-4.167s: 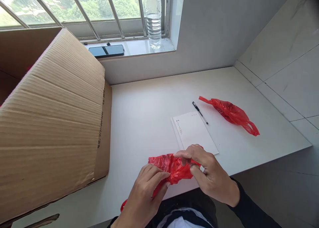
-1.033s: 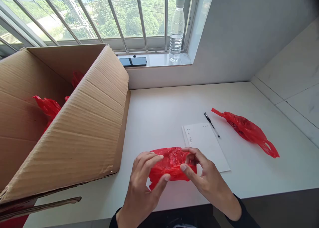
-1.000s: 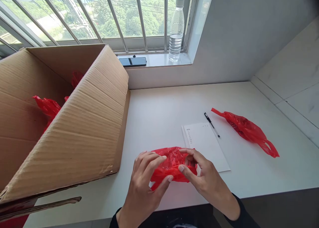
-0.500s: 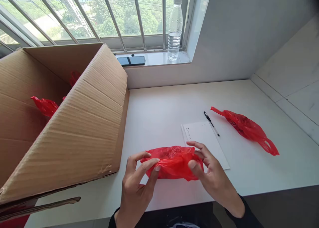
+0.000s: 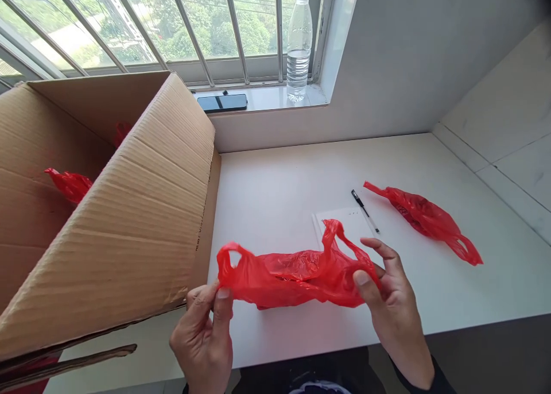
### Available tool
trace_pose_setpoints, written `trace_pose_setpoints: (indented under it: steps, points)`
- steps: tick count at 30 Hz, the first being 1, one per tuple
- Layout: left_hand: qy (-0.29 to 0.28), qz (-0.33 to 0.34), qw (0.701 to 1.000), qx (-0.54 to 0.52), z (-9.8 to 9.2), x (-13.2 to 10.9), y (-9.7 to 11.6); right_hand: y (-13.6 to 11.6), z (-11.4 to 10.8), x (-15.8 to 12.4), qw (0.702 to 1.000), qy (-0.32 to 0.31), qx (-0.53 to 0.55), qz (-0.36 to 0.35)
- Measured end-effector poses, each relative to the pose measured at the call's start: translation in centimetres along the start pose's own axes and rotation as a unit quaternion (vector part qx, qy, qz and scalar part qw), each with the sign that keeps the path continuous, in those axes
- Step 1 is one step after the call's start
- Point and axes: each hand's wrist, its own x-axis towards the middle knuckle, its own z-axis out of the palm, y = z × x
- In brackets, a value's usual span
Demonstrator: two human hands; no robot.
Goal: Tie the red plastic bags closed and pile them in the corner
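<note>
A thin red plastic bag (image 5: 297, 279) with two loop handles is stretched sideways above the white table's front part. My left hand (image 5: 204, 328) pinches its left end just below the left handle, between thumb and fingers. At the other end my right hand (image 5: 390, 296) grips the bag, with the thumb in front and the index finger raised. The right handle loop stands up over a sheet of paper (image 5: 344, 219). What the bag holds, if anything, cannot be made out.
A large open cardboard box (image 5: 150, 210) with red bags inside fills the left. Another red bag (image 5: 424, 216) lies at the right, beside a black pen (image 5: 365, 210). On the windowsill are a phone (image 5: 222, 103) and a water bottle (image 5: 298, 46).
My hands have moved apart, the left one leftward and the right one slightly rightward. The bunched bag is now drawn out wide, with both handles showing.
</note>
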Motion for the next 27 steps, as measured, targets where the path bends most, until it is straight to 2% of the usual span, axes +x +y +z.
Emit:
trace_pose_setpoints:
  steps: [3, 5, 7, 9, 11, 13, 16, 19, 21, 23, 25, 27]
  points:
    - [-0.079, -0.065, 0.991, -0.081, 0.0, -0.1, 0.3, -0.1, -0.2, 0.2, 0.997, -0.059, -0.054, 0.012]
    - [-0.099, -0.087, 0.981, -0.145, 0.0, 0.2, 0.9, 0.2, -0.7, 0.6, 0.99, -0.085, -0.113, -0.015]
    - [-0.104, -0.108, 0.971, -0.186, -0.2, 0.6, 1.9, 0.6, -1.2, 1.0, 0.986, -0.071, -0.142, -0.053]
    - [-0.137, -0.135, 0.961, -0.199, -0.5, 0.9, 3.0, 0.7, -1.5, 1.0, 0.989, -0.027, -0.121, -0.079]
    - [-0.163, -0.154, 0.957, -0.182, -0.8, 0.8, 3.9, 0.3, -1.4, 0.6, 0.994, 0.006, -0.074, -0.083]
    - [-0.157, -0.16, 0.962, -0.155, -1.0, 0.5, 4.4, -0.3, -1.0, 0.1, 0.997, 0.022, -0.028, -0.073]
    - [-0.156, -0.133, 0.972, -0.11, -1.4, 0.0, 4.4, -0.9, -0.7, -0.3, 0.997, 0.041, 0.016, -0.064]
    - [-0.193, -0.076, 0.976, -0.066, -2.0, 0.1, 3.8, -0.6, -1.1, -0.2, 0.999, 0.011, 0.004, -0.043]
    - [-0.205, -0.063, 0.976, -0.036, -2.6, 0.3, 3.7, -0.2, -1.7, 0.0, 0.998, -0.005, -0.031, -0.051]
    - [-0.194, -0.063, 0.979, -0.008, -3.1, 0.6, 3.8, 0.2, -2.2, 0.3, 0.997, 0.007, -0.036, -0.061]
    - [-0.174, -0.069, 0.982, 0.002, -3.6, 0.8, 4.2, 0.4, -2.4, 0.5, 0.998, 0.019, 0.011, -0.054]
    - [-0.145, -0.107, 0.984, -0.004, -3.8, 0.6, 4.7, 0.3, -2.4, 0.5, 0.997, 0.008, 0.063, -0.05]
